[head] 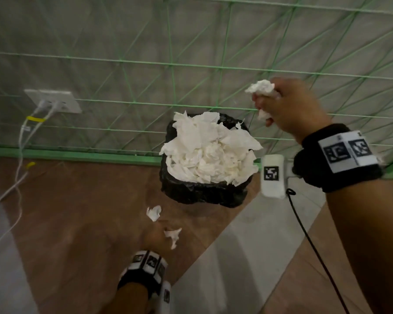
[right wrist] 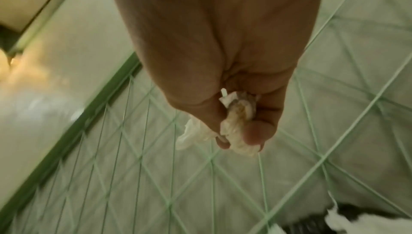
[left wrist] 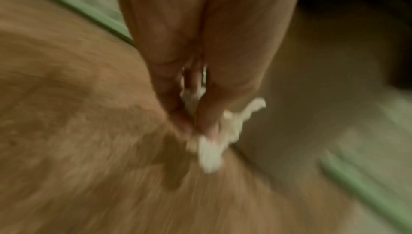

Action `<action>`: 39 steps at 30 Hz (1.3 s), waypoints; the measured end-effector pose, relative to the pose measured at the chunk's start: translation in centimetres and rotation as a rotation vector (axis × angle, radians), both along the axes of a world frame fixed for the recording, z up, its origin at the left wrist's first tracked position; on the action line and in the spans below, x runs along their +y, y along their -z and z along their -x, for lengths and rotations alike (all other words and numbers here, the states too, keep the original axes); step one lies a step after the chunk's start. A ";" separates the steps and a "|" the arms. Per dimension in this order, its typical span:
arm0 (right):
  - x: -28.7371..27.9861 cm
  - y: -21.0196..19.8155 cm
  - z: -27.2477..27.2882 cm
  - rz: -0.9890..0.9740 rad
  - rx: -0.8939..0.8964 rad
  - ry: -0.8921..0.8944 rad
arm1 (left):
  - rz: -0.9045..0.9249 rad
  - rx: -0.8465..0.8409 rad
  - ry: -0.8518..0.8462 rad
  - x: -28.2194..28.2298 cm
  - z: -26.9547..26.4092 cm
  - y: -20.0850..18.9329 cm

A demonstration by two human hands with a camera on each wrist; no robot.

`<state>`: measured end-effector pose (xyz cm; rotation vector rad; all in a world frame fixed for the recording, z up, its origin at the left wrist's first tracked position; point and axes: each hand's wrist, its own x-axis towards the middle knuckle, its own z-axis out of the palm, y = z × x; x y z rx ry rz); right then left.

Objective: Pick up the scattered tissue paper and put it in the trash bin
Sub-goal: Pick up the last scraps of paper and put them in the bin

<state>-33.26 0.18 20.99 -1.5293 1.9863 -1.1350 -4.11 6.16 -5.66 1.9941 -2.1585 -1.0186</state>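
A bin lined with a black bag (head: 204, 193) stands against the wall, heaped with white tissue (head: 209, 155). My right hand (head: 270, 103) is raised to the right of and above the bin and grips a crumpled tissue wad (head: 261, 87); in the right wrist view the fingers (right wrist: 256, 132) curl round this wad (right wrist: 236, 132). My left hand (head: 163, 233) is low over the wooden floor in front of the bin, pinching a small tissue scrap (head: 173, 235), seen blurred in the left wrist view (left wrist: 211, 151) between thumb and fingertips (left wrist: 207, 121). Another scrap (head: 154, 213) lies on the floor just beyond it.
A wall socket (head: 55, 100) with white cables (head: 21, 143) sits at the left. Green netting (head: 191, 64) covers the wall above a green skirting strip (head: 77, 154). A black cord (head: 309, 241) hangs from my right wrist. The floor changes from wood to grey at the right.
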 end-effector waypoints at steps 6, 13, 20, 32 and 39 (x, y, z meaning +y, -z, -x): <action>-2.6 2.1 -3.8 -0.376 0.369 -0.191 | 0.002 0.485 -0.138 -5.8 -5.9 -9.7; -1.7 2.7 -2.2 -0.333 0.058 -0.076 | 0.389 0.782 0.144 -7.3 0.1 -25.1; 0.0 2.7 0.3 -0.206 -0.036 0.077 | 0.775 0.097 0.514 -4.2 12.1 -21.1; 2.7 5.5 3.1 -0.286 -0.345 0.161 | 0.606 0.712 -0.019 -7.9 4.3 -20.7; 3.3 7.0 3.0 -0.395 -0.400 0.197 | 0.012 0.050 -0.065 -8.3 -3.0 -1.4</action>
